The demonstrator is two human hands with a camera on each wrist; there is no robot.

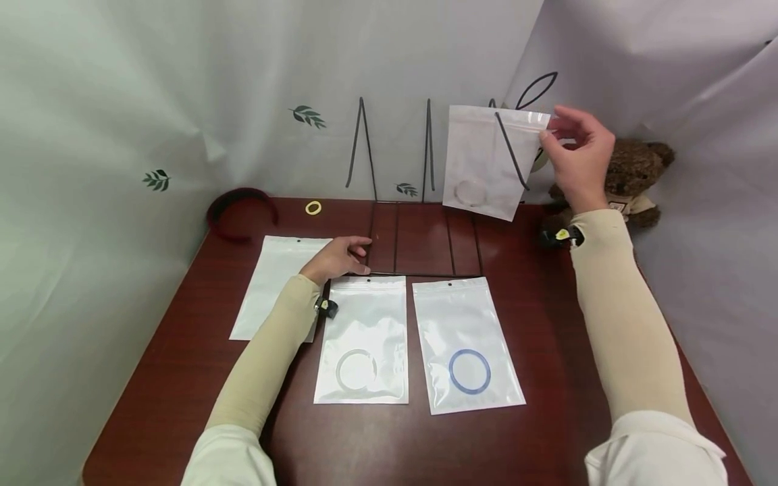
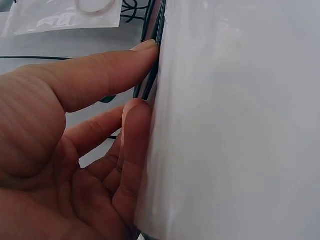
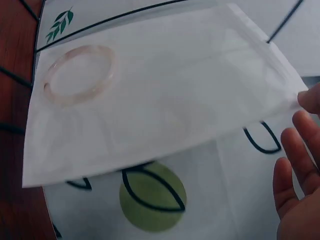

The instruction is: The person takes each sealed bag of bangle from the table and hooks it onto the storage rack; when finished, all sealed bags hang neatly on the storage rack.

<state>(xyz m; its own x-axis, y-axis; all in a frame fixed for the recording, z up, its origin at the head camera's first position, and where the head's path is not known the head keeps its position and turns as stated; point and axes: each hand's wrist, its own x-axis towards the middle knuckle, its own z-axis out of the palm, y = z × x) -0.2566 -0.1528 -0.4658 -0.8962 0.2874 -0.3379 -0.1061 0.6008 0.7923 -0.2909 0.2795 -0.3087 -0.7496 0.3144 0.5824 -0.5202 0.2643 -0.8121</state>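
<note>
My right hand (image 1: 580, 152) pinches the top corner of a white zip bag (image 1: 477, 145) between thumb and fingers. A pale pinkish bangle (image 3: 80, 75) shows near the bag's lower end. The bag hangs tilted at the right prong of a black wire rack (image 1: 428, 145), with the prong across its front. My left hand (image 1: 340, 258) holds the left side of the rack's base; in the left wrist view its thumb (image 2: 130, 62) and fingertips meet the dark rods. In front of the rack lie one bag with a clear bangle (image 1: 356, 370) and one with a blue bangle (image 1: 470, 372).
Another white bag (image 1: 261, 290) lies partly under the left forearm. A dark red headband (image 1: 227, 202) and a yellow ring (image 1: 313, 208) are at the back left. A brown teddy bear (image 1: 635, 169) sits behind the right hand. White curtains enclose the table (image 1: 358, 445).
</note>
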